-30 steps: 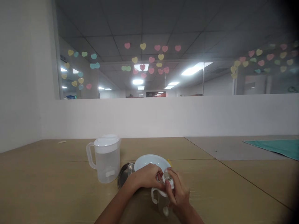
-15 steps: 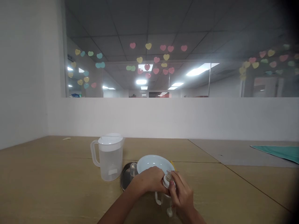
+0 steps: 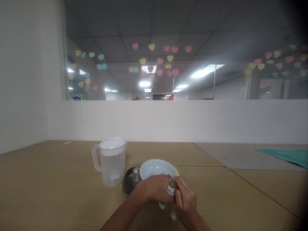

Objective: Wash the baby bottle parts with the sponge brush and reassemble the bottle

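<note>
Both of my hands are closed on a clear baby bottle (image 3: 171, 187) with white handles and a teat on top, standing on the wooden table near me. My left hand (image 3: 154, 188) wraps the bottle's collar from the left. My right hand (image 3: 186, 200) grips it from the right, fingers by the teat. Just behind the hands sits a pale blue bowl (image 3: 156, 167). To its left a shiny metal dish (image 3: 128, 184) holds a small clear cap (image 3: 136, 175).
A translucent lidded pitcher (image 3: 110, 165) with water stands at the left of the dish. A teal cloth (image 3: 286, 155) lies far right on a grey mat. A low white wall with a window bearing heart stickers runs behind the table (image 3: 48, 192).
My hands have sunk a little lower over the bottle, covering more of its handles. The view has shifted slightly.
</note>
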A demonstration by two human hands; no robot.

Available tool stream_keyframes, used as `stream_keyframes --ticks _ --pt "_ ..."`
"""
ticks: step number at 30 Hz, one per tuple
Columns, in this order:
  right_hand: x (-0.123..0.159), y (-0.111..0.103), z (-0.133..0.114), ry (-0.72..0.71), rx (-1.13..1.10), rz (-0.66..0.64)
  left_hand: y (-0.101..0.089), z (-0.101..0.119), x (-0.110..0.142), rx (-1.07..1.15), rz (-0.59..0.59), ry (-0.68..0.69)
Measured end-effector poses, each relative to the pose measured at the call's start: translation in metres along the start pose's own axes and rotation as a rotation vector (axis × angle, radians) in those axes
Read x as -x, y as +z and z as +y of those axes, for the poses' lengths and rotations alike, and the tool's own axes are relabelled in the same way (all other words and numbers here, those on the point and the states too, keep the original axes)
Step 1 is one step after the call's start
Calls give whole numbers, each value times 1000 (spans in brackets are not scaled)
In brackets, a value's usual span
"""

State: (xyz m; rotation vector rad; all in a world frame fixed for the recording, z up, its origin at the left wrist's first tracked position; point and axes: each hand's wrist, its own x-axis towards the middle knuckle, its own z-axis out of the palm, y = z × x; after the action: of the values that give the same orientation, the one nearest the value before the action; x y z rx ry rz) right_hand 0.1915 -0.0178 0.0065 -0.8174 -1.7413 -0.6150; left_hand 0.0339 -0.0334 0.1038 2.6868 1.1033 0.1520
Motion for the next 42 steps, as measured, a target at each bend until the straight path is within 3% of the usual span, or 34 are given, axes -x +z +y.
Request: stream_keyframes --ticks 8,13,21,24,28,34,42 --pt "-3 -1 0 70 -93 19 12 -16 -11 134 -29 -18" --pt "-8 -5 -2 158 -201 4 18 -25 -18 210 -13 42" --pt "-25 -10 -7 537 -530 -229 18 -32 -19 237 6 56" --pt "-32 -9 -7 611 -670 -264 17 -30 -18 215 36 53" --pt "-37 -8 -3 635 -804 -349 15 -28 -17 222 42 46" --pt "-43 -10 4 611 -829 -438 14 -27 -18 246 42 76" --pt "-52 -6 5 643 -1078 -537 12 -25 -16 252 27 103"
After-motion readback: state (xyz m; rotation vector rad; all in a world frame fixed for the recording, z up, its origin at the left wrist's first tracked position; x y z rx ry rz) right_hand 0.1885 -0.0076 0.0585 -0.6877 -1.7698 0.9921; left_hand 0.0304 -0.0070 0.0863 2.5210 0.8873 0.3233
